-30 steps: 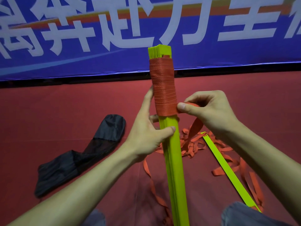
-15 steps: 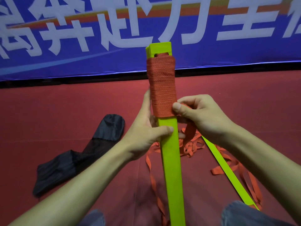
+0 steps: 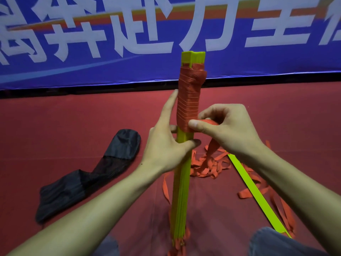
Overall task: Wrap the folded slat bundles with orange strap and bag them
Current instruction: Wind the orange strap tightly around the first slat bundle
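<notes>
A bundle of folded yellow-green slats (image 3: 181,182) stands upright in front of me. Orange strap (image 3: 189,95) is wound in many turns around its upper part. My left hand (image 3: 166,145) grips the bundle just below the wrapping, thumb across the front and index finger up along the left side. My right hand (image 3: 225,128) pinches the strap at the lower edge of the wrapping, thumb pressed on the front. Loose strap trails from that hand down to a tangled pile (image 3: 208,165) on the floor.
A black mesh bag (image 3: 88,176) lies flat on the red floor to the left. A single yellow-green slat (image 3: 258,198) lies diagonally at right over more loose strap. A blue banner (image 3: 92,43) runs along the back. My knees (image 3: 273,242) show at the bottom.
The bundle has turned in my left hand, showing its edge side now. My right hand has brought the strap round to the front again and moved slightly right.
</notes>
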{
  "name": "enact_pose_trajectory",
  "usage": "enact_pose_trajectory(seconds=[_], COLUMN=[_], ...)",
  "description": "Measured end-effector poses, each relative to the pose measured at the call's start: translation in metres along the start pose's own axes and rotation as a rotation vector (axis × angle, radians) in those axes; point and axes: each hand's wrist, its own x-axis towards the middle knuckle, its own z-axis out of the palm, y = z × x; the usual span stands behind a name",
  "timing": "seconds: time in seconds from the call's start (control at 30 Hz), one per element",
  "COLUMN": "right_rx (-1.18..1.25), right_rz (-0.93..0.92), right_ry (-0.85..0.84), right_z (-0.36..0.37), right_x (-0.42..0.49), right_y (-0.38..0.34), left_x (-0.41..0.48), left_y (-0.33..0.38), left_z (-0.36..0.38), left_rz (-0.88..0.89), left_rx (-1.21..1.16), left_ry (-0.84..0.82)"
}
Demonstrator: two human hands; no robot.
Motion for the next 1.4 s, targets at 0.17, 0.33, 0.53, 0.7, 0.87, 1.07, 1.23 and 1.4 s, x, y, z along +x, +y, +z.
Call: enact_pose_trajectory(seconds=[0.17, 0.33, 0.53, 0.7, 0.87, 1.07, 1.23, 1.4], right_rx=[-0.013, 0.092, 0.165, 0.246, 0.297, 0.170, 0.025, -0.039], right_rz=[-0.088, -0.077, -0.093, -0.069, 0.078, 0.052, 0.061, 0.068], right_ry=[0.016, -0.011, -0.081, -0.181, -0.493, -0.207, 0.015, 0.106], right_z=[-0.013, -0.013, -0.014, -0.012, -0.010, -0.005, 0.002, 0.008], right_x=[0.006, 0.007, 0.007, 0.005, 0.003, -0.001, -0.002, -0.005], right_y=[0.009, 0.010, 0.007, 0.004, 0.007, -0.001, -0.005, -0.012], left_x=[0.001, 0.001, 0.001, 0.000, 0.001, -0.003, -0.008, -0.007], left_y=[-0.002, -0.004, -0.011, -0.013, -0.012, 0.000, 0.004, 0.003], left_z=[-0.008, -0.009, -0.008, -0.007, -0.013, -0.004, 0.006, 0.007], left_rz=[-0.035, -0.061, -0.019, -0.038, -0.132, 0.021, 0.083, 0.061], left_rx=[-0.177, -0.335, -0.548, -0.680, -0.639, -0.378, -0.155, 0.068], left_ry=[-0.059, -0.171, -0.284, -0.416, -0.444, -0.209, -0.085, 0.023])
